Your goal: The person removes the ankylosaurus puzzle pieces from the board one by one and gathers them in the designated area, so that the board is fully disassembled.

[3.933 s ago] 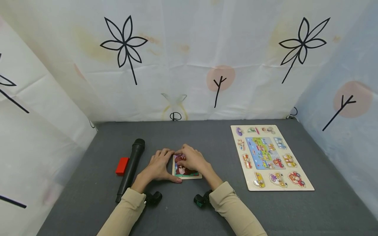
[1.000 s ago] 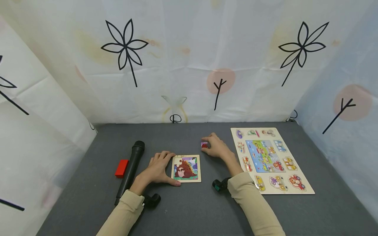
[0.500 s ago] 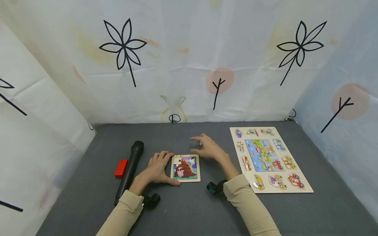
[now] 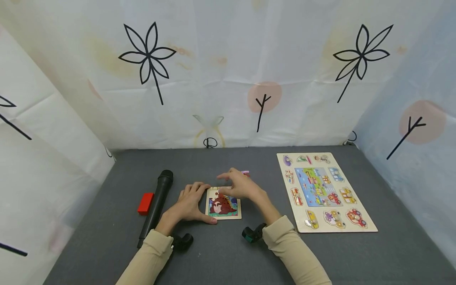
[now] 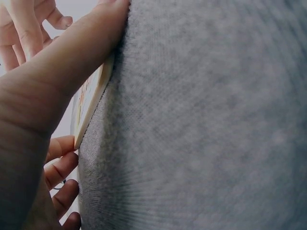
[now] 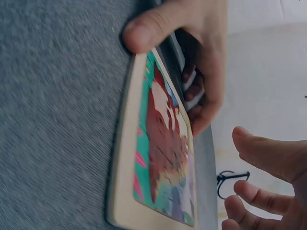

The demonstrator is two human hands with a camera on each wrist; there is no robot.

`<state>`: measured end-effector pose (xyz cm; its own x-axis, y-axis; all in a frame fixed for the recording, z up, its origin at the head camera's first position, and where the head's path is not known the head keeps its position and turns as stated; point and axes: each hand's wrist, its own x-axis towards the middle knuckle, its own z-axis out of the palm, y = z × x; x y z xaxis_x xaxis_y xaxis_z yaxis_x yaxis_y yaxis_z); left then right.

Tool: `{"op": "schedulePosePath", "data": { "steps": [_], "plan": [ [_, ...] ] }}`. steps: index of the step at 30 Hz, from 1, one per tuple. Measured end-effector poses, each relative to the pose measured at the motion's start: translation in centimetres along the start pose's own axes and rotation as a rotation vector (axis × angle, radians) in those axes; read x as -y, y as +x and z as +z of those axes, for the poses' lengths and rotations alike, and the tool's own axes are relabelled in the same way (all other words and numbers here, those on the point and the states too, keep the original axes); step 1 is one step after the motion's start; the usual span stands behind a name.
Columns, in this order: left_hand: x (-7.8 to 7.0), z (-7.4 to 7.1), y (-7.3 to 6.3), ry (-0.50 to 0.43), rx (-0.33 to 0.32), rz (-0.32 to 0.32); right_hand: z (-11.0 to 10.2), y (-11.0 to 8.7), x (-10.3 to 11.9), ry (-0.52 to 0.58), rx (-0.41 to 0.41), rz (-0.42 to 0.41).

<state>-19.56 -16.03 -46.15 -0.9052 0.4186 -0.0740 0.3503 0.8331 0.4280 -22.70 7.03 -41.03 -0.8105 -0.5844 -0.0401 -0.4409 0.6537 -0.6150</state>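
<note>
A small square jigsaw puzzle (image 4: 223, 209) with a red-brown dinosaur picture lies flat in a pale wooden frame. My left hand (image 4: 189, 204) holds its left side, thumb at the near corner and index finger at the far corner; the right wrist view shows this grip on the puzzle (image 6: 163, 139). Over the puzzle's far right part hovers my right hand (image 4: 242, 187), thumb and fingers spread apart with nothing between them. A small purple and red puzzle piece (image 4: 246, 173) sits on the table behind the right hand, partly hidden by it.
Left of my left hand lie a black microphone (image 4: 156, 208) and a red block (image 4: 145, 204). A large wooden peg puzzle board (image 4: 303, 215) is at the right. Printed white cloth (image 4: 213, 87) stands behind the grey tabletop (image 4: 213, 257).
My right hand picked at the puzzle, carried a piece to the right, let it go on the table, and moved back left over the puzzle. The left hand stayed put.
</note>
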Motion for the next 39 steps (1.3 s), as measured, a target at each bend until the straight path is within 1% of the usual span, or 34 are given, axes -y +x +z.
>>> {"op": "schedulePosePath", "data": {
  "steps": [2,6,9,12,19,25,39],
  "plan": [
    [0.0,0.0,0.0,0.0,0.0,0.0,0.3,0.0,0.1,-0.001,0.008,-0.008],
    [0.0,0.0,-0.1,-0.002,-0.002,0.003,1.1,0.0,0.3,-0.009,0.032,0.034],
    [0.0,0.0,-0.1,-0.002,0.0,0.002,1.7,0.0,0.3,-0.045,0.061,0.075],
    [0.0,0.0,-0.1,-0.002,0.001,0.002,2.1,-0.1,0.1,-0.082,0.076,0.085],
    [0.1,0.1,0.0,-0.004,0.004,0.0,2.4,0.0,0.0,-0.117,0.062,0.084],
    [0.1,0.1,0.0,-0.003,0.003,0.004,2.4,0.0,0.0,-0.14,0.068,0.084],
    [0.1,0.0,0.0,-0.006,0.008,-0.005,2.4,0.0,0.2,-0.146,0.064,0.104]
  ]
}}
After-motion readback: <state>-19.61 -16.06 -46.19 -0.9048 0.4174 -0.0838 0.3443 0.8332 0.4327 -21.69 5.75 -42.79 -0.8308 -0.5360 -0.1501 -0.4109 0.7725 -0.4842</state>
